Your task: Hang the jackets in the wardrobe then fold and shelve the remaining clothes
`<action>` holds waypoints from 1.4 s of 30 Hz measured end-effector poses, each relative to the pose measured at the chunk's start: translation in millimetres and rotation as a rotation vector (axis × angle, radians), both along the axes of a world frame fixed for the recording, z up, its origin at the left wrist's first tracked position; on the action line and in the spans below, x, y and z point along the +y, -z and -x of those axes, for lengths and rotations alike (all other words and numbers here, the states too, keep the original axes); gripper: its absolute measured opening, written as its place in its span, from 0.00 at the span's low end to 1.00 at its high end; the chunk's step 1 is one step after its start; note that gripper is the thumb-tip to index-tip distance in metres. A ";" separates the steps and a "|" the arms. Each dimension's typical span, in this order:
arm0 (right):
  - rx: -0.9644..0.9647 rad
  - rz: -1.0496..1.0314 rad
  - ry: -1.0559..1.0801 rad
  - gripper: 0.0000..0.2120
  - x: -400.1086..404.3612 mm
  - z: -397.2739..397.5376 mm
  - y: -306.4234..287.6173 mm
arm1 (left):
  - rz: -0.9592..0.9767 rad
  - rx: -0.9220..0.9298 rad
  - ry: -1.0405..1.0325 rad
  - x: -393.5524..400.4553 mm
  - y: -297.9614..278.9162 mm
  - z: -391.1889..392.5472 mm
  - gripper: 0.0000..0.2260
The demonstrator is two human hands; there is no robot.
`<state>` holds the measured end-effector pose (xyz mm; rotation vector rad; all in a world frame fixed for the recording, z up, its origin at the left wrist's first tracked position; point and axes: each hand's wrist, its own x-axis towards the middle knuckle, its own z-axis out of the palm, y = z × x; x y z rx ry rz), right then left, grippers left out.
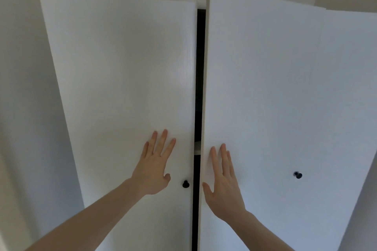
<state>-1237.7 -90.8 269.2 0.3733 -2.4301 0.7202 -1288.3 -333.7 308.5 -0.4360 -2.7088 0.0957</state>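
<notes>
A white wardrobe fills the view, its two doors nearly together. My left hand lies flat with straight fingers on the left door, just left of a black knob. My right hand presses flat on the right door near its inner edge. A narrow dark gap runs between the doors, and a pale shelf edge shows inside it. No jackets or other clothes are in view.
A second black knob sits further right on the right door. Pale walls flank the wardrobe on the left and upper right. The right door stands slightly proud of the left one.
</notes>
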 end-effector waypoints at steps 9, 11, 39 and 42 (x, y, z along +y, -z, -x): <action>-0.078 -0.098 0.029 0.51 -7.8 19.9 -11.0 | 0.058 -0.014 -0.025 -1.7 2.4 2.1 0.49; -0.108 -0.121 0.039 0.51 -8.9 23.1 -11.2 | 0.064 -0.030 -0.025 -1.8 3.4 2.1 0.49; -0.327 -0.014 -0.049 0.45 -18.3 21.4 -9.8 | 0.054 -0.303 -0.010 7.4 -6.4 -25.8 0.48; -0.284 0.133 -0.126 0.45 -15.2 -15.5 -0.1 | -0.131 -0.299 0.129 0.6 16.6 -58.1 0.45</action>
